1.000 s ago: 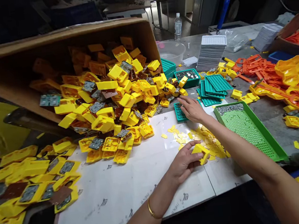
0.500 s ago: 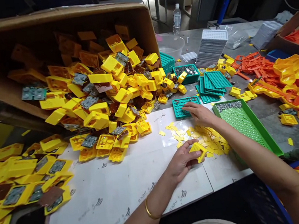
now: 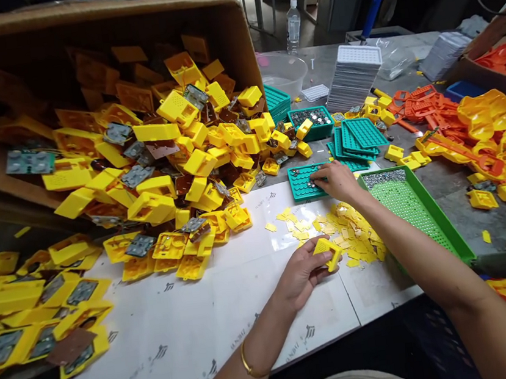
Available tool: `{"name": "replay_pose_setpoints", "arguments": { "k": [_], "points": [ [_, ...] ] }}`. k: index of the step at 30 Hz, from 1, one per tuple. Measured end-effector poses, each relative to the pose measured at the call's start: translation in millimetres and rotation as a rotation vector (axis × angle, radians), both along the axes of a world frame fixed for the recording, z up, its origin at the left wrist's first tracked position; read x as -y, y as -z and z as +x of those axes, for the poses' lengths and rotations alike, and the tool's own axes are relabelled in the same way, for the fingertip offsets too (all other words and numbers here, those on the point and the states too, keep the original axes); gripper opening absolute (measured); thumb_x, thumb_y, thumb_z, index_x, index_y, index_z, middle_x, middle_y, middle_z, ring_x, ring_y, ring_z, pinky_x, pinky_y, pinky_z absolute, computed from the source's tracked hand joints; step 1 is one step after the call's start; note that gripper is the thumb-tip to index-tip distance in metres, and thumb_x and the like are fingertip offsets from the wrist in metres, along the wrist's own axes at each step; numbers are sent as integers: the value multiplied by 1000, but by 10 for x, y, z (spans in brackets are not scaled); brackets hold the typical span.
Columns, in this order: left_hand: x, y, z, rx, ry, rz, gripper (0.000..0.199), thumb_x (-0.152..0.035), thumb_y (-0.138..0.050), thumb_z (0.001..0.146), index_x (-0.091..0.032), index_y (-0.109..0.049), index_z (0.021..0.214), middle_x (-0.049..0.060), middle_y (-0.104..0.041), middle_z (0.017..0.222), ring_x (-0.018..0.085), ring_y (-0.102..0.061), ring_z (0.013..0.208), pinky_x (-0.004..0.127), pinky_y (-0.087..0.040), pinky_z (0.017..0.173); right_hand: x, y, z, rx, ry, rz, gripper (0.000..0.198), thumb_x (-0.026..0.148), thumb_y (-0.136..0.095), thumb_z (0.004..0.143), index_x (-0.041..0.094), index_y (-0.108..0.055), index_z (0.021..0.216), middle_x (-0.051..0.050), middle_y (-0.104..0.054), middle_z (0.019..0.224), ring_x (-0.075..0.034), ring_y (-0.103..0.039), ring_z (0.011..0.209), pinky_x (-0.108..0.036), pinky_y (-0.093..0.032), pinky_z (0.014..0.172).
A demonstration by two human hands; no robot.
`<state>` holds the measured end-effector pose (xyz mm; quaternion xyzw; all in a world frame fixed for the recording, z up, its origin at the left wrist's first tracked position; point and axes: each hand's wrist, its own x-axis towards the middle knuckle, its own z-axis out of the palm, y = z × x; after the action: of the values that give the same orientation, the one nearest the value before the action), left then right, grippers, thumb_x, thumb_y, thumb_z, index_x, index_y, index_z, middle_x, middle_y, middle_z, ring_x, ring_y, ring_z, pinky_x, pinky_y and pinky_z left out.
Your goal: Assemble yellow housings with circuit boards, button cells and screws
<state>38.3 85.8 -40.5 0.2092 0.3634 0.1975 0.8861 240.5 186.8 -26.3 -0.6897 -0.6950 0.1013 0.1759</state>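
My left hand (image 3: 304, 273) is closed around a small yellow plastic casing (image 3: 328, 253) with a rectangular opening, holding it above the white board (image 3: 196, 325). My right hand (image 3: 338, 180) reaches over a teal dimpled tray (image 3: 301, 186). Its thumb and fingers come together in a pinch at the tray, among a few small round metal pieces that look like button cells; whatever is between the fingertips is too small to make out. Between my hands and the green tray lies a pile of thin yellow plastic pieces (image 3: 355, 232).
A cardboard box (image 3: 241, 37) on its side spills yellow casings (image 3: 153, 206) and circuit boards leftward and forward. A green perforated tray (image 3: 441, 215) stands at right, beyond it orange and yellow parts (image 3: 483, 149). Behind are a teal bin of metal discs (image 3: 312, 122), stacked teal trays (image 3: 357, 137) and white trays (image 3: 354, 75).
My right hand's fingertips have drawn closer together at the teal tray. The casing in my left hand has turned, showing more of its opening. The view has shifted slightly.
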Motion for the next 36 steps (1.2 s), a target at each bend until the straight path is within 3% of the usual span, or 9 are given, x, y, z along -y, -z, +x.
{"name": "replay_pose_setpoints", "arguments": {
  "k": [6,12,17,20,24,28,33,36],
  "points": [
    [-2,30,-3,5,4,4,47,-19,-76,71,-18,-56,113,5,-67,96,15,-68,83,25,-55,77,-48,-74,40,-197,53,-12,6,22,-65,79,20,-71,77,-8,-70,85,-27,-60,96,-38,-43,84],
    [-7,-3,-10,-14,-11,-9,46,-17,-75,72,-18,-56,113,3,-67,91,13,-67,80,23,-54,74,-41,-146,161,-666,163,-49,16,31,-52,88,17,-60,90,-6,-69,85,-15,-65,72,-26,-49,60],
    [-15,-28,-2,-23,-12,-11,46,-17,-74,72,-17,-54,113,3,-67,89,11,-67,77,22,-54,72,-29,-115,211,-963,204,-122,27,43,-65,80,17,-61,85,-1,-65,70,-9,-61,56,-20,-49,51],
    [-15,-20,-4,-21,-12,-11,46,-16,-73,72,-17,-54,113,3,-67,90,12,-67,79,23,-53,73,-23,-85,225,-1048,212,-144,33,48,-71,75,17,-61,85,-1,-65,71,-9,-62,58,-19,-51,51],
    [-13,4,-7,-24,-13,-12,45,-17,-74,72,-17,-55,113,2,-68,90,12,-67,80,23,-53,73,-45,-63,215,-1050,207,-138,29,45,-65,81,17,-62,89,-4,-68,79,-11,-67,69,-22,-55,62],
    [-15,27,-6,-29,-24,-15,45,-17,-74,71,-18,-57,113,2,-68,91,13,-68,81,24,-53,74,-124,-92,170,-921,164,-131,21,31,-69,77,17,-64,93,-3,-69,80,-12,-66,71,-26,-55,67],
    [-22,50,-17,-18,-21,-4,44,-18,-75,72,-19,-58,113,2,-67,90,13,-67,82,25,-53,76,-277,-162,123,-629,73,-196,5,18,-73,67,16,-71,69,-3,-67,64,-15,-60,64,-27,-46,59],
    [-25,59,-25,-14,-19,-4,44,-19,-74,73,-18,-57,114,3,-67,91,13,-67,82,25,-53,76,-365,-181,116,-488,43,-235,1,15,-72,65,15,-71,65,-2,-66,60,-13,-56,57,-27,-41,56]
  ]
}}
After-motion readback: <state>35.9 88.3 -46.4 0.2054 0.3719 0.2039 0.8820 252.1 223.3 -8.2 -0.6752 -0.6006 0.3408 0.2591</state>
